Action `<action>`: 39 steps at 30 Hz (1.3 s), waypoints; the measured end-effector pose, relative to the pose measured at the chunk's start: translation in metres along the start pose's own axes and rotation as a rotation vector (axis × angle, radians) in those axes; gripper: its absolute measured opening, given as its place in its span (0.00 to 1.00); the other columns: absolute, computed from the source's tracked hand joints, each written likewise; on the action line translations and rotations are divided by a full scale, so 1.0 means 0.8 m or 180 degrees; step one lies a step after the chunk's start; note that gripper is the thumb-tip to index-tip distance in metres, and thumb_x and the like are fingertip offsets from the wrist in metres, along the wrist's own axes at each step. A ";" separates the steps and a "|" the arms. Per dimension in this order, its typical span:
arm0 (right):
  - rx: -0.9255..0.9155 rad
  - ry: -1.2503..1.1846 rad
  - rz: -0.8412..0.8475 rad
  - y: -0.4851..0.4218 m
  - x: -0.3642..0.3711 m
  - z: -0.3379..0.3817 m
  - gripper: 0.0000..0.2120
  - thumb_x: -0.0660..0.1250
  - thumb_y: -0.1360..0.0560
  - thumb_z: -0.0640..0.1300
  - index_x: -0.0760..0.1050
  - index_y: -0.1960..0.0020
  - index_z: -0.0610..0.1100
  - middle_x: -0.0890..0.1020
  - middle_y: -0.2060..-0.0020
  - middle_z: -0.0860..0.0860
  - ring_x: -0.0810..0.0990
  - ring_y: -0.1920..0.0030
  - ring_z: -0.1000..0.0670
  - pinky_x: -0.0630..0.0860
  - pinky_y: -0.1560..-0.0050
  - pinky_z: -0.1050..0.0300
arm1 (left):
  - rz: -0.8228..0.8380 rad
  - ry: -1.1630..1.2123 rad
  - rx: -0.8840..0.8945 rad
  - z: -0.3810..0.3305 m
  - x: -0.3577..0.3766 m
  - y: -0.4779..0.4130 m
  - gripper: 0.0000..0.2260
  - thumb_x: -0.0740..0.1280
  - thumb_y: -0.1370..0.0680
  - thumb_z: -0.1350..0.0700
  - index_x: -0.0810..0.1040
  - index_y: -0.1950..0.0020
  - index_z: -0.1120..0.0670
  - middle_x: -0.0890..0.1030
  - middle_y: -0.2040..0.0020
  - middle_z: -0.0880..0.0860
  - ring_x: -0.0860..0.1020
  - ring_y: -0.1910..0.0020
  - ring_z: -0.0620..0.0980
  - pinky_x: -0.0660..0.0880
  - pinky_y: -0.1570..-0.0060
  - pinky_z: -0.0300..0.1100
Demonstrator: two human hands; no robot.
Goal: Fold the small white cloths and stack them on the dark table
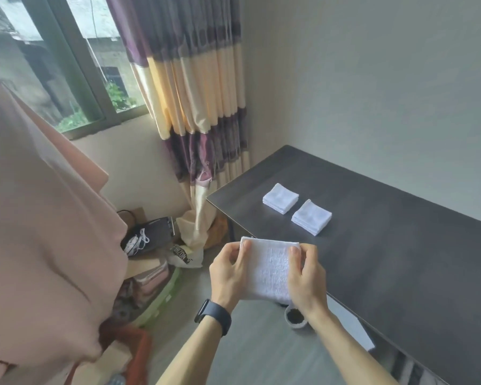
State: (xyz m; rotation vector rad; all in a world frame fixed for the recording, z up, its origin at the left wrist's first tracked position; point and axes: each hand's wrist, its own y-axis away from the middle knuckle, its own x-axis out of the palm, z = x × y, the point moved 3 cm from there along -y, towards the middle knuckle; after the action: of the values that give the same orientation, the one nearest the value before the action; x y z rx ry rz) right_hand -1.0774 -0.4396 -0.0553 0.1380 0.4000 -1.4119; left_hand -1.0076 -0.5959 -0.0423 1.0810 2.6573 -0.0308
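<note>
A small white cloth (270, 269), folded into a rectangle, hangs in the air just off the near left edge of the dark table (386, 262). My left hand (228, 273) pinches its upper left corner and my right hand (306, 276) pinches its upper right corner. On the table beyond lie two stacks of folded white cloths, one farther (280, 198) and one nearer (311, 217), side by side and apart from each other.
A striped curtain (195, 107) hangs by the window at the table's far left corner. Bags, boxes and clutter (153, 245) cover the floor to the left. A small round dark-filled cup (296, 317) sits below my right wrist. Pink fabric (39, 218) fills the left side.
</note>
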 end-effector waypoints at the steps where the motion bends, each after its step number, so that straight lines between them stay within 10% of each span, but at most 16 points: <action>1: 0.0047 0.0019 -0.0030 -0.019 0.013 -0.001 0.07 0.58 0.17 0.48 0.70 0.52 0.46 0.80 0.62 0.54 0.77 0.57 0.60 0.70 0.63 0.70 | 0.0061 0.0001 -0.0033 0.000 0.004 -0.026 0.12 0.67 0.22 0.41 0.82 0.58 0.48 0.83 0.61 0.42 0.78 0.62 0.34 0.70 0.64 0.26; 39: 0.2611 0.1129 -0.1094 -0.570 0.252 -0.328 0.13 0.48 0.16 0.54 0.64 0.50 0.46 0.77 0.64 0.49 0.77 0.63 0.44 0.73 0.63 0.48 | 0.2586 -0.2054 -0.0148 0.164 0.426 -0.688 0.06 0.53 0.17 0.44 0.68 0.47 0.42 0.79 0.51 0.47 0.77 0.52 0.52 0.72 0.58 0.44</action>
State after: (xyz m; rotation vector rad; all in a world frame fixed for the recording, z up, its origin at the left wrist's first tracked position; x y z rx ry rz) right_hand -1.5514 -0.6158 -0.3043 1.0367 0.1080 -1.8301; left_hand -1.5882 -0.7761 -0.3016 1.6945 1.5339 -0.1287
